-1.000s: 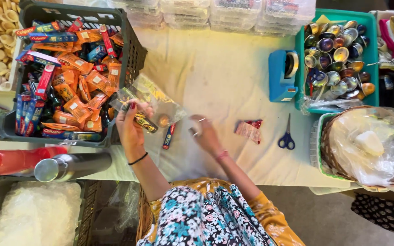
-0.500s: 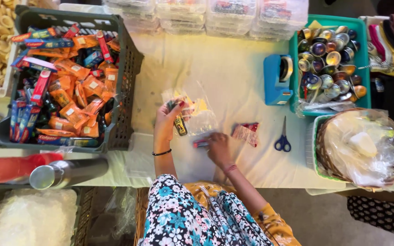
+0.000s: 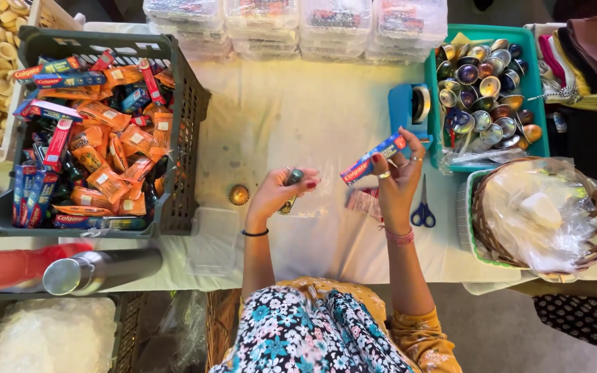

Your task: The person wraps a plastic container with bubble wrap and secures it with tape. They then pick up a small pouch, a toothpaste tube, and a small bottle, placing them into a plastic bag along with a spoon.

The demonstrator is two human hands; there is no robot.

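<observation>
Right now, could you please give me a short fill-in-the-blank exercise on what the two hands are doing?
1. The right hand holds up a small red and blue ____.
2. The scissors on the cloth have ____ handles.
3. The left hand grips a clear ____.
4. The grey crate stands to the person's ____.
Missing words: box; blue; bag; left

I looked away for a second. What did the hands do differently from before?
The right hand picked up a small red-and-blue box and lifted it off the table. The left hand keeps its grip on the clear bag with a small dark item, now raised. The scissors, dark crate and teal tray stayed put.
</observation>
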